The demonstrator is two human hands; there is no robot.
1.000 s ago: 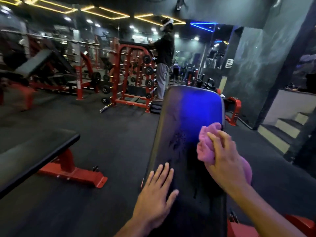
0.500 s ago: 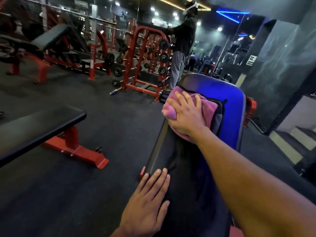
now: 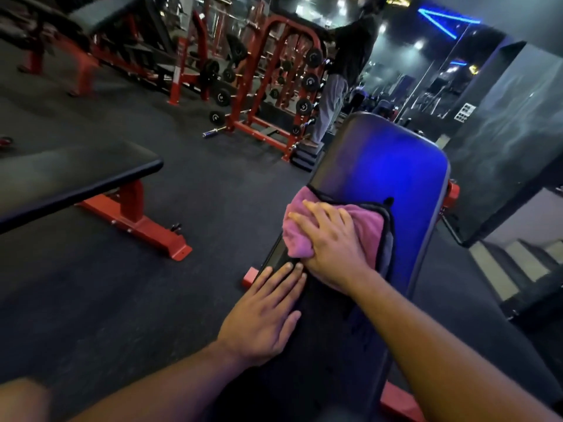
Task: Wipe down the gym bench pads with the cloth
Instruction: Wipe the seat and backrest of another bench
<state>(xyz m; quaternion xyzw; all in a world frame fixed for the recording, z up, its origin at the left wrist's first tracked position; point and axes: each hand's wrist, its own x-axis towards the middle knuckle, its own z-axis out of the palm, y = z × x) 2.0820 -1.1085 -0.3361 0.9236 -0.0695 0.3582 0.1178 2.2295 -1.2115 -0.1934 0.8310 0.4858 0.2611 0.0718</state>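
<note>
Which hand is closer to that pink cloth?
The right hand: it lies flat on top of the pink cloth, pressing it to the bench pad. The left hand rests on the pad just below the cloth.

The right hand [image 3: 332,248] has drawn the folded pink microfibre cloth [image 3: 368,226] nearer along the padded black bench back [image 3: 396,166], from its far end to the middle left edge, now almost touching the left hand's fingertips [image 3: 286,268].
</note>
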